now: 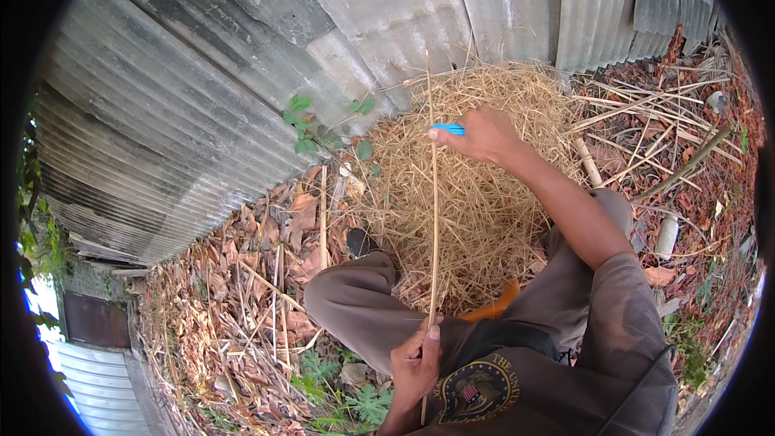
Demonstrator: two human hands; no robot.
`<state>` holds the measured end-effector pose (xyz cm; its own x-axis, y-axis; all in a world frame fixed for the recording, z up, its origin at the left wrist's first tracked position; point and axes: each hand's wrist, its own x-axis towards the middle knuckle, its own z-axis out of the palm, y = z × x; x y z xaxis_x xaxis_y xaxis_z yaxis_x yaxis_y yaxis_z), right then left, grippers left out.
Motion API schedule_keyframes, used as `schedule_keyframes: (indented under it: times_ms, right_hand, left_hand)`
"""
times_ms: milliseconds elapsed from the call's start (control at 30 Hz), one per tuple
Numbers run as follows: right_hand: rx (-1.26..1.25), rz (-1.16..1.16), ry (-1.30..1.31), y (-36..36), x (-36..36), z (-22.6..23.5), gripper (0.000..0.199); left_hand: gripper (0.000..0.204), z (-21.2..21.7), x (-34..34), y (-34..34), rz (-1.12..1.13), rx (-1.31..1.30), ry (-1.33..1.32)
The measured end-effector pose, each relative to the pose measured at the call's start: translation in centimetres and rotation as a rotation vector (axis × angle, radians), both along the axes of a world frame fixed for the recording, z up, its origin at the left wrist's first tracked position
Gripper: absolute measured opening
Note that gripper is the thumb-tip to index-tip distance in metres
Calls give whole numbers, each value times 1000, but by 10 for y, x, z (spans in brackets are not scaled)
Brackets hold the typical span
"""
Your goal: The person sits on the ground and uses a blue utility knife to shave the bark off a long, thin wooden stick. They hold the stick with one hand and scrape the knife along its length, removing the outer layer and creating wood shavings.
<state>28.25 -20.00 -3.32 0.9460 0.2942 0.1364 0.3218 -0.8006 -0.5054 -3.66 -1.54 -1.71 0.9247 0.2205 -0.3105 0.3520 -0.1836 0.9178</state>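
Note:
My left hand [416, 363] grips the lower end of a long thin dry stalk [434, 226] close to my body. The stalk runs straight up over a big heap of dry straw [476, 194]. My right hand [480, 136] is stretched out over the heap, closed around a small blue-handled tool [449, 128] pressed against the stalk's upper part. The tool's blade is hidden by the hand. My bent legs in grey-brown trousers [363, 299] frame the heap.
A corrugated metal sheet wall [242, 73] runs along the left and top. Dry brown leaves [242, 291] and loose sticks cover the ground at left. Cut cane stalks [646, 121] lie at right. A small green weed [307, 129] grows by the wall. Something orange [496, 303] shows under the straw.

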Motion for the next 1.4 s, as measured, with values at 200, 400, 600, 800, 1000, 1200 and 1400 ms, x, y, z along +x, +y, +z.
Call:
schedule_keyframes:
  times_ms: [200, 400, 600, 800, 1000, 1200, 1400]
  right_hand:
    - [-118, 392, -96, 38, -85, 3, 82]
    - [-54, -90, 81, -9, -9, -1, 84]
    - [13, -441, 159, -79, 60, -7, 96]
    - [208, -601, 138, -136, 80, -24, 100]
    - [-13, 26, 126, -2, -46, 13, 80]
    - [-32, 361, -69, 29, -96, 18, 75]
    - [-48, 264, -196, 23, -69, 6, 78]
  left_hand:
    - [28, -15, 7, 24, -20, 255, -205]
    - [26, -14, -15, 14, -127, 304, -227]
    - [27, -2, -48, 24, -263, 182, 19]
    - [33, -7, -61, 60, -138, -148, 126]
    - [40, -20, 0, 43, 2, -314, -59]
    - [39, 3, 56, 15, -76, -324, -158]
    - [33, 4, 49, 1, -12, -27, -222]
